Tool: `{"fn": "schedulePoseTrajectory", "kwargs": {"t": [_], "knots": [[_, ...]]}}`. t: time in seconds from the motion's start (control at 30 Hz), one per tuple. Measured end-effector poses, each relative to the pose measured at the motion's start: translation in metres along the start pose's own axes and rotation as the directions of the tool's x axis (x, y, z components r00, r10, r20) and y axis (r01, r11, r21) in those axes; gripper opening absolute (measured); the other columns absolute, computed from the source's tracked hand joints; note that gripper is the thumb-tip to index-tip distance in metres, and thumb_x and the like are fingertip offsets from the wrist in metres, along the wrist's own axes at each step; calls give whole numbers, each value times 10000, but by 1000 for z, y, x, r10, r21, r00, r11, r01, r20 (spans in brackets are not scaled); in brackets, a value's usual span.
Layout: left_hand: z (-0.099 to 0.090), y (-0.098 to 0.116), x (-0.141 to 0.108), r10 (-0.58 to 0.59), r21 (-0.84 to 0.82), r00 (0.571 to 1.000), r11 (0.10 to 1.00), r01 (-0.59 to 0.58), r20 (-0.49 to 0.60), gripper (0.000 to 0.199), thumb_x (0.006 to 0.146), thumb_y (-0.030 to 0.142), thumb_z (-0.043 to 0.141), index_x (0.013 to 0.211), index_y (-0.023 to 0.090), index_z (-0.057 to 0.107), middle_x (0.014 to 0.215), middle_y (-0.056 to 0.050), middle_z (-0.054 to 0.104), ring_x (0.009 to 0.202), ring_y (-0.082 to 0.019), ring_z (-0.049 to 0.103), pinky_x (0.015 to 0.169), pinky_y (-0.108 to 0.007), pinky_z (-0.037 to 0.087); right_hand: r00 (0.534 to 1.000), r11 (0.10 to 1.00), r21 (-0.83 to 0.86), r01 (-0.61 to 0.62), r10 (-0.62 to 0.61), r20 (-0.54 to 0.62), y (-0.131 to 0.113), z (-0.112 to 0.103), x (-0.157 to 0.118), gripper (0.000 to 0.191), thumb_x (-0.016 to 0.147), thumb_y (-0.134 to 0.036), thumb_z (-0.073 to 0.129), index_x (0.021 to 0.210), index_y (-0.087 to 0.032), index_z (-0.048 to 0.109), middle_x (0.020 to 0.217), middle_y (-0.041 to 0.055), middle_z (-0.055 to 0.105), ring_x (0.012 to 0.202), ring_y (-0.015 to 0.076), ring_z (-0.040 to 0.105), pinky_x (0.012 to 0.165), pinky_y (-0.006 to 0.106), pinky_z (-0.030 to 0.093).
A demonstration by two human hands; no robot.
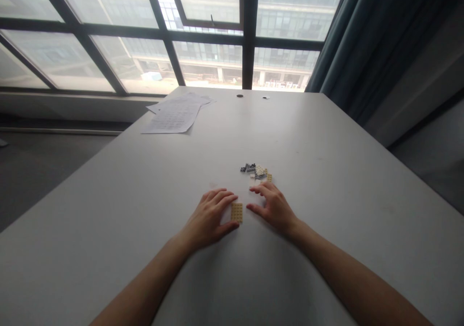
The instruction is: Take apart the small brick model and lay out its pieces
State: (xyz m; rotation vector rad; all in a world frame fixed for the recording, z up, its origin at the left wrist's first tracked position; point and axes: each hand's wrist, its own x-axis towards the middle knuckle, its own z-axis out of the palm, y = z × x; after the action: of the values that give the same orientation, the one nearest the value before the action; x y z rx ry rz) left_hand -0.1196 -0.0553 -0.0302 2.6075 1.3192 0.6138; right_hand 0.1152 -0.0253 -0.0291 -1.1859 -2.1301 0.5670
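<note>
A tan studded toy-brick plate [237,212] lies flat on the white table in front of me. My left hand [213,216] is closed around its left side, index finger along the far edge and thumb along the near edge. To the right, my right hand [271,204] hovers low or rests on the table, thumb and fingers apart, with nothing seen between them. Just beyond its fingertips is a small pile of toy bricks: dark grey pieces [248,168], white pieces [261,170] and a tan piece [269,177]. The right fingers partly hide the pile's near side.
Printed paper sheets [173,116] lie at the table's far left. Two round cable holes, one of them the dark hole [239,95], sit near the far edge of the white table [308,147]. Windows stand behind it, and a dark curtain [362,41] hangs at the right.
</note>
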Motion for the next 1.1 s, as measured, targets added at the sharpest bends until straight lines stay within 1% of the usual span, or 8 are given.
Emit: {"fn": "schedulePoseTrajectory", "kwargs": {"t": [0.17,0.47,0.63,0.77,0.83,0.9,1.0,1.1], "knots": [[0,-1,1,3,-1,1000,1000,-3,2,541,810,496,611,1259,208,522,1251,-108,580,1232,-292,452,1040,-464,345,983,962,-213,-174,155,-101,15,-12,6,316,831,-255,632,1133,-163,627,1009,94,599,971,240,538,914,370,424],[-1,0,1,11,-1,1000,1000,-11,-12,521,816,488,607,1248,209,527,1240,-109,589,1228,-294,456,1036,-466,346,988,926,-348,-149,149,-26,16,-9,7,163,883,-248,564,1022,-200,632,996,79,596,973,231,532,889,342,402],[0,-1,1,33,21,998,999,-32,-59,482,819,465,618,1218,206,541,1224,-109,596,1221,-289,468,1025,-465,358,985,954,-248,-167,172,-1,17,-14,9,106,869,-187,555,950,-177,621,974,76,592,950,220,525,877,349,394],[0,12,3,81,38,975,996,-75,-208,375,836,385,629,1165,216,565,1169,-102,624,1175,-271,511,994,-453,392,971,953,186,-237,230,59,2,-21,1,106,851,-224,572,930,-172,620,861,34,574,808,172,515,784,314,410],[1,24,4,117,29,946,993,-113,-304,343,842,328,634,1159,219,560,1135,-96,637,1136,-256,538,965,-431,418,940,778,529,-339,263,216,-13,-21,-8,170,855,-309,587,956,-176,618,796,5,562,702,139,487,692,279,403],[1,37,5,151,11,914,987,-158,-377,340,835,278,650,1157,228,556,1096,-82,651,1102,-242,558,932,-406,443,891,484,748,-454,225,395,-29,-18,-21,226,843,-372,620,950,-173,632,737,-17,535,640,111,445,644,252,373],[4,51,4,188,-16,888,977,-214,-421,347,817,217,674,1145,249,567,1033,-53,673,1051,-221,582,903,-381,462,833,112,831,-546,182,523,-46,-10,-36,261,789,-403,700,849,-158,635,676,-33,474,586,87,384,589,229,326],[5,54,3,186,-35,885,974,-222,-427,365,802,184,690,1142,240,571,1005,-46,683,1021,-210,590,887,-370,471,812,-81,828,-554,167,559,-49,-3,-42,266,780,-381,729,820,-138,627,689,-26,470,586,74,373,584,213,321]]}}
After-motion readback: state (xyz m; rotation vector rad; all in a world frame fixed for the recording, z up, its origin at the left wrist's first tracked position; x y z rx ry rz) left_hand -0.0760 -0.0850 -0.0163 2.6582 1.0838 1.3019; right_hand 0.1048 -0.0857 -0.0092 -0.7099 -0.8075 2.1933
